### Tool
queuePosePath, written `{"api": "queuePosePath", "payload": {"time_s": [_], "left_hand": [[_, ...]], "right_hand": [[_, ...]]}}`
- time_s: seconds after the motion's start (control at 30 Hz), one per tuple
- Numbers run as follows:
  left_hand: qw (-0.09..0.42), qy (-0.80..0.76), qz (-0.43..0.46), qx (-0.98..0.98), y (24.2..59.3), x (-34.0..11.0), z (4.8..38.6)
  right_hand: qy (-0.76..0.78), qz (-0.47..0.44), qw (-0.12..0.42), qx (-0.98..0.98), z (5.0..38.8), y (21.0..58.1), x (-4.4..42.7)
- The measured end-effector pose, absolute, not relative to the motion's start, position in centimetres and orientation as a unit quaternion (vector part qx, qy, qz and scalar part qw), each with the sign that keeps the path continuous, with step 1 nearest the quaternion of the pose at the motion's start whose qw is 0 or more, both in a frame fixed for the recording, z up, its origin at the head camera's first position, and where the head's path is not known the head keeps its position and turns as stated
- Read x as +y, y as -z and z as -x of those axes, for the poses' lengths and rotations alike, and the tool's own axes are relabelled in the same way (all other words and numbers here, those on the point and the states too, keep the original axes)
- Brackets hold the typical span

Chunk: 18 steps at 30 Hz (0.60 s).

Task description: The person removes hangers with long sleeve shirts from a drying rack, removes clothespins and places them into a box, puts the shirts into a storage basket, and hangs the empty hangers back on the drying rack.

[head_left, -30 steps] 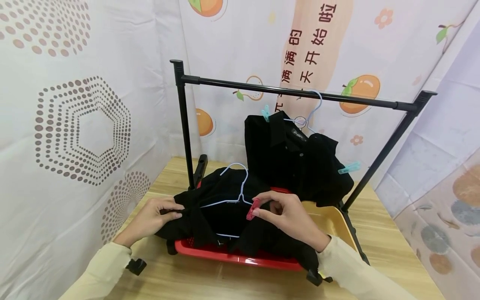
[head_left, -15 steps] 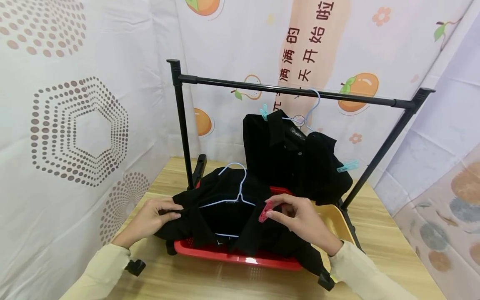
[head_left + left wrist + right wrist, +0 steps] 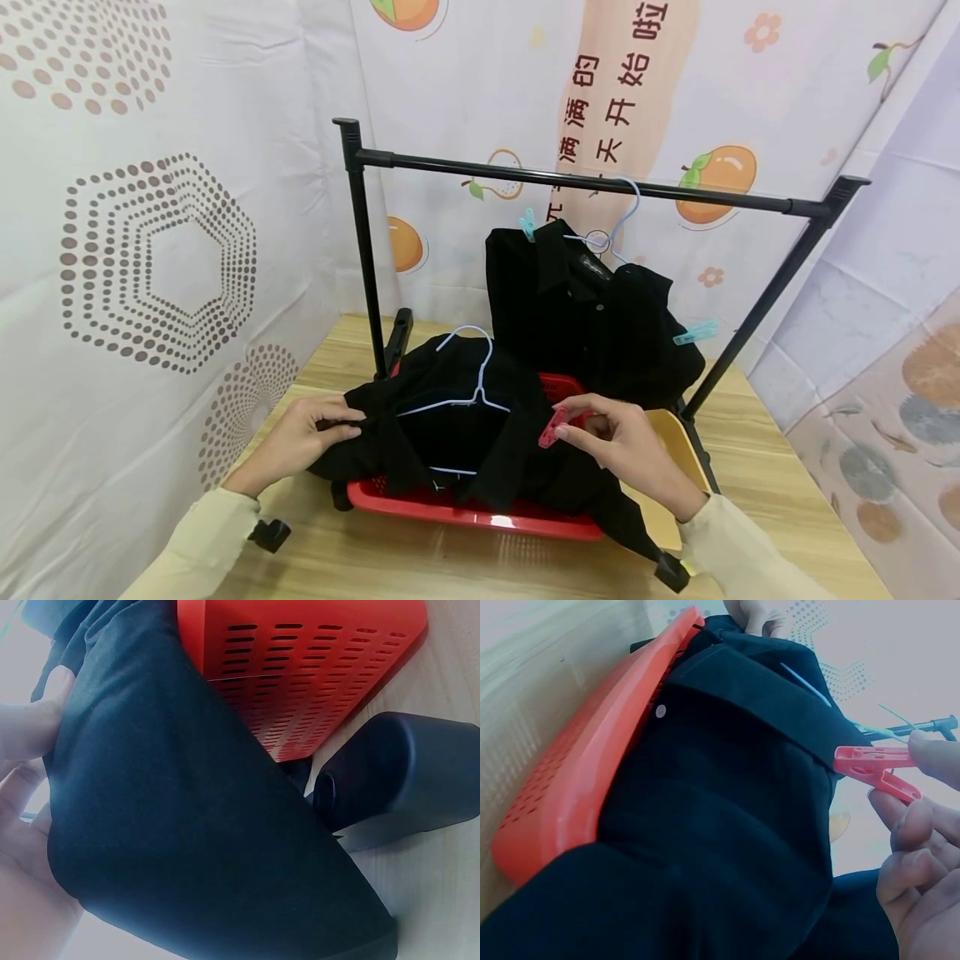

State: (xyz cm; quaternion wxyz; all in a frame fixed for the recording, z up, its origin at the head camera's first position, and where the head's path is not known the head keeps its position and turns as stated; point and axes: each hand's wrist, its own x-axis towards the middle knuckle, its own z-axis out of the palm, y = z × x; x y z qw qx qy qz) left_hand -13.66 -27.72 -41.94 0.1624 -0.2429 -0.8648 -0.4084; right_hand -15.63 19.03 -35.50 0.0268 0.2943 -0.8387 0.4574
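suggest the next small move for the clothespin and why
Probably have the right hand clip the pink plastic clothespin over the near black cloth shirt and its thin blue hanger: the clothespin is at one side, the left hand grips the other, and the rear black cloth shirt wears turquoise plastic clothespins.

Left on my feed: white hanging [image 3: 288, 208], brown dot patterns [image 3: 108, 258]. Far: white curtain [image 3: 465, 92], orange fruit [image 3: 723, 185], dark lettering [image 3: 633, 71]. Right: pale cloth [image 3: 862, 317], brown, grey blots [image 3: 879, 527]. Beneath, I see wood-grain tabletop [image 3: 795, 492], brightly lit.
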Motion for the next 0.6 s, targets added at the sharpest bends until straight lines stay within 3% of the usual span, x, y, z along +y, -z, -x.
{"api": "queuePosePath", "payload": {"time_s": [0.6], "left_hand": [[0.165,0.406,0.246,-0.864,41.8,-27.7,13.6]], "right_hand": [[-0.458,-0.268,0.039,-0.847,15.9,37.1,22.2]]}}
